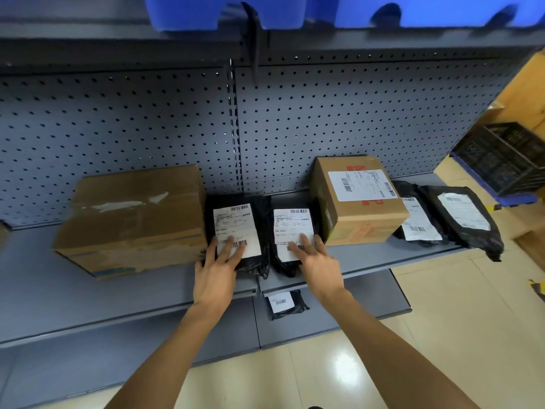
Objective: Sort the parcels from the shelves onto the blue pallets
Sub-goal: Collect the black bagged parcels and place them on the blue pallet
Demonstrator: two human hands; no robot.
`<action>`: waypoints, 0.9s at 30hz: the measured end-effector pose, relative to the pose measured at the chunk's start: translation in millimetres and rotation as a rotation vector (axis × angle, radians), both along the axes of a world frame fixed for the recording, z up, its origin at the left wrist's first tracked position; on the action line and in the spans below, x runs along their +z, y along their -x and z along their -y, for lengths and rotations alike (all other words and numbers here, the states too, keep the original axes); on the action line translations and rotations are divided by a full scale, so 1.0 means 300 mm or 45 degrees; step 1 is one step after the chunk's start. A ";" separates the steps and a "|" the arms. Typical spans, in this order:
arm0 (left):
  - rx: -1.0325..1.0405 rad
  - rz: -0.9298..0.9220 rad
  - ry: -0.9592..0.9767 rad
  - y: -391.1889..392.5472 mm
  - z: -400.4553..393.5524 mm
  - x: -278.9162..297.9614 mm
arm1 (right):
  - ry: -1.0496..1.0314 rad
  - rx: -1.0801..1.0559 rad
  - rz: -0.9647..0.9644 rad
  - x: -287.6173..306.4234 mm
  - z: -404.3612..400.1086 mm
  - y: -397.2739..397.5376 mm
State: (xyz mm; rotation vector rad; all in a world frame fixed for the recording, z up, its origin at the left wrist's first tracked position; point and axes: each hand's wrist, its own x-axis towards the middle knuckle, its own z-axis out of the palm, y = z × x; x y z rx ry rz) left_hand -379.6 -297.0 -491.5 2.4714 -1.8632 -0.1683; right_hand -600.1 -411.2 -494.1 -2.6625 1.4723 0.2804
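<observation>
Head view, looking down at a grey metal shelf (368,261) with a pegboard back. All places below are given relative to the big box (132,219), a plain brown carton on the shelf.

Just right of the big box, touching it, lies a black bag (236,231) with a white label. The left hand (216,270) rests on this bag's near end, fingers spread flat over the label, not curled round anything. Next right is a second bag (292,234), also labelled. The right hand (317,258) lies on it the same way, fingers straight and pressing on the label. Neither parcel is lifted yet.

Further right stands a small box (358,202) with a label and red print, then two more black bags, the last one (466,219) hanging over the shelf end. Below the big box and to its right, a small packet (286,304) sits on a lower shelf.

Risks, as a judgement: the bags are slick, soft plastic, so a flat palm may slide them rather than pick them up, and one could drop off the shelf edge. The left bag is tight against the big box, which may snag it.

Hard to make out: label text is unreadable. Blue plastic (236,10) at the top is cut off by the frame, so whether it is a pallet cannot be told. The thumbs are mostly hidden.
</observation>
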 end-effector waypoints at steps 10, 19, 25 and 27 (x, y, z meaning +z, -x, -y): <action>-0.098 0.011 0.031 0.010 -0.071 0.117 | 0.015 -0.017 0.017 0.108 -0.104 0.057; -0.140 -0.083 -0.020 0.013 -0.175 0.261 | 0.058 -0.026 0.119 0.266 -0.264 0.117; -0.184 -0.170 -0.015 0.021 -0.242 0.384 | 0.104 -0.104 0.230 0.430 -0.393 0.158; -0.194 -0.168 0.005 0.025 -0.253 0.429 | 0.135 -0.112 0.252 0.485 -0.427 0.181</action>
